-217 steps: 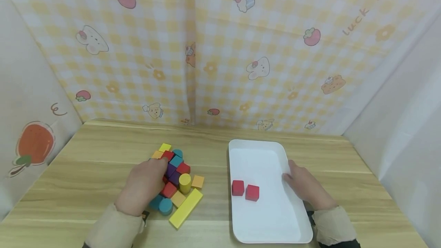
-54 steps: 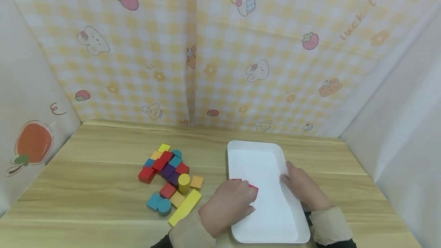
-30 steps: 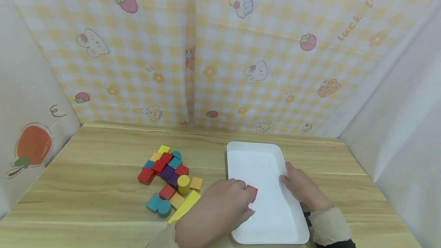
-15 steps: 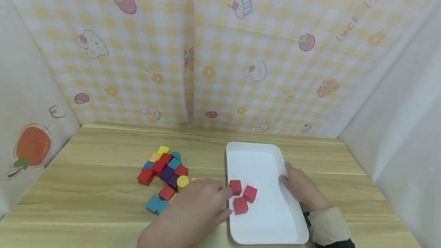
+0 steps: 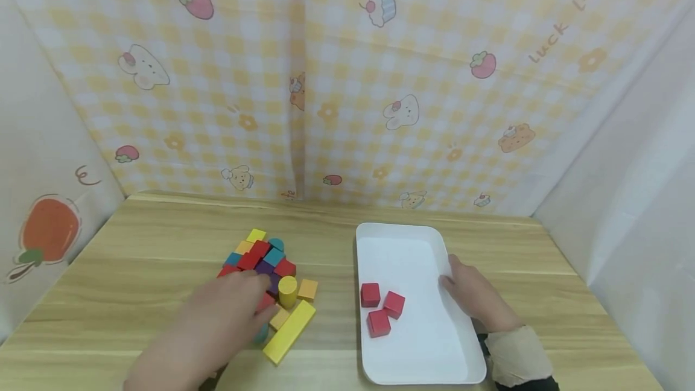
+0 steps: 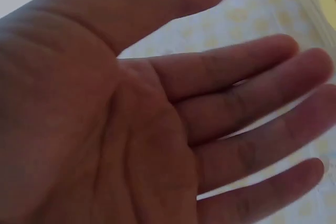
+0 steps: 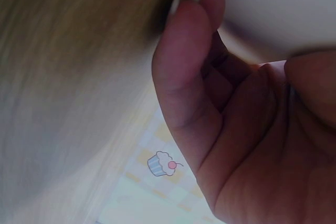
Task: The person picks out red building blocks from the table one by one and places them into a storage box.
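My left hand [image 5: 222, 315] is over the near part of the block pile, blurred in the head view. Its palm and loosely straight fingers hold nothing in the left wrist view, where the same hand [image 6: 152, 129] is large. Near its fingertips lie a red block [image 5: 265, 302], a purple block [image 5: 273, 284] and a yellow cylinder [image 5: 288, 291]; the hand hides other blocks. My right hand [image 5: 478, 294] grips the right rim of a white tray [image 5: 429, 343], thumb inside the wall. Three red cubes [image 5: 379, 323] sit at the tray's left side.
A long yellow block [image 5: 290, 333] and an orange block [image 5: 307, 289] lie on the pile's right side. Wooden tabletop [image 5: 331, 246] stretches between pile and tray. A checked curtain [image 5: 347, 77] closes off the back, with pale walls on both sides.
A third red cube has joined two in the tray, let go there by my left hand. That hand has since swung left, back over the pile. My right hand keeps its hold.
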{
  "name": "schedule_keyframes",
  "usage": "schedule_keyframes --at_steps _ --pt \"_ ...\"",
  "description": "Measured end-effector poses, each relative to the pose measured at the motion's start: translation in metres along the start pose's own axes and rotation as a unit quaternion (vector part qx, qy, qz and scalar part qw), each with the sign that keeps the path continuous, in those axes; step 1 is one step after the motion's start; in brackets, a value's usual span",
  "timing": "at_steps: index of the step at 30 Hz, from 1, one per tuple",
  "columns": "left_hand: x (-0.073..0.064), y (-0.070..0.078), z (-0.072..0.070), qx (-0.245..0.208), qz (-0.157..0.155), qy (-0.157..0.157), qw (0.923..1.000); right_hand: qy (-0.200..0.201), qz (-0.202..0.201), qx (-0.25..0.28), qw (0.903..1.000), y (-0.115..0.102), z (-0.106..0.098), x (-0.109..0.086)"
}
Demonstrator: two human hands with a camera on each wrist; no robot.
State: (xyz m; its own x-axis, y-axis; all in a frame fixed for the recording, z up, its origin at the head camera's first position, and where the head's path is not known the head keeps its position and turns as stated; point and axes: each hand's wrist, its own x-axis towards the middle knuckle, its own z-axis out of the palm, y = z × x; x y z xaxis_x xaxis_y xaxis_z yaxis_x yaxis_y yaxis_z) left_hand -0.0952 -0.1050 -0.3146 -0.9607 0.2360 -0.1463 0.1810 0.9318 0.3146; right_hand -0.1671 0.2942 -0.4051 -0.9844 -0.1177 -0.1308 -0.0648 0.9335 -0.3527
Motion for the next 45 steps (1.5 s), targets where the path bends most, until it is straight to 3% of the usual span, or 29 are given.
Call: schedule_keyframes --at_steps 4,10,21,27,45 --pt "0.001 -0.012 -0.003 -0.016 -0.025 -0.026 0.9992 -0.002 0.005 0.002 1.0000 0.001 0.000 0.000" --pt "0.011 -0.017 -0.002 -0.014 -0.038 -0.052 0.9978 -0.006 0.015 0.000 0.9999 0.001 0.001 0.000" --pt "0.027 -0.022 0.013 -0.006 -0.040 -0.054 0.9977 -0.002 0.008 -0.006 0.9999 0.000 0.000 0.000" --pt "0.031 -0.020 0.021 0.007 -0.048 -0.060 0.9970 0.003 -0.003 -0.009 0.9999 0.001 0.000 0.000" --pt "0.038 -0.018 0.040 -0.014 -0.049 -0.064 0.9966 0.000 -0.001 -0.007 1.0000 0.002 0.001 0.001"
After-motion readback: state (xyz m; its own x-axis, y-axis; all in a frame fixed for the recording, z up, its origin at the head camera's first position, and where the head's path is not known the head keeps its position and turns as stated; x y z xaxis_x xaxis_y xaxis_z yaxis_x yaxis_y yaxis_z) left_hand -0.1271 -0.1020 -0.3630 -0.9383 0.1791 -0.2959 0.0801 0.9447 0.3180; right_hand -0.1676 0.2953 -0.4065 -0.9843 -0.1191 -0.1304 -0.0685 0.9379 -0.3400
